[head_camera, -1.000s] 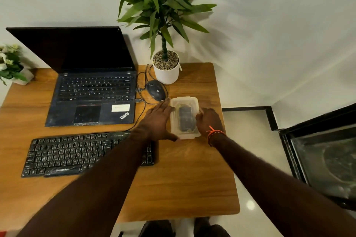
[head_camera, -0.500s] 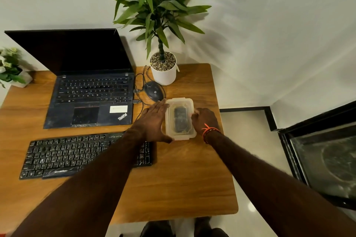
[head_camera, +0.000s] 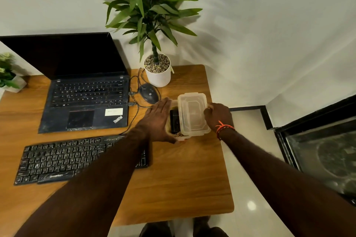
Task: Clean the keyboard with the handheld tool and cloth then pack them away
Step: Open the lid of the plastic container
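left hand [head_camera: 158, 120]: fingers straight, flat, arm extended | right hand [head_camera: 218, 116]: fingers curled, pinching, arm extended

Desk [head_camera: 173, 188] was wood, rounded corners, shoved up against a white wall [head_camera: 269, 25]. An open black laptop [head_camera: 84, 94] sat at the back left, screen dark, with a white sticker next to the trackpad. Just right of it was a black mouse [head_camera: 149, 93], its cable looping around toward the laptop's side. Behind the mouse stood a leafy plant [head_camera: 148, 5] in a white pot [head_camera: 158, 75] topped with pebbles. A smaller plant [head_camera: 7, 73] peeked in at the far left edge. Glossy pale floor [head_camera: 250, 188] on the right, plus some black-framed glass thing [head_camera: 323, 152] down there.
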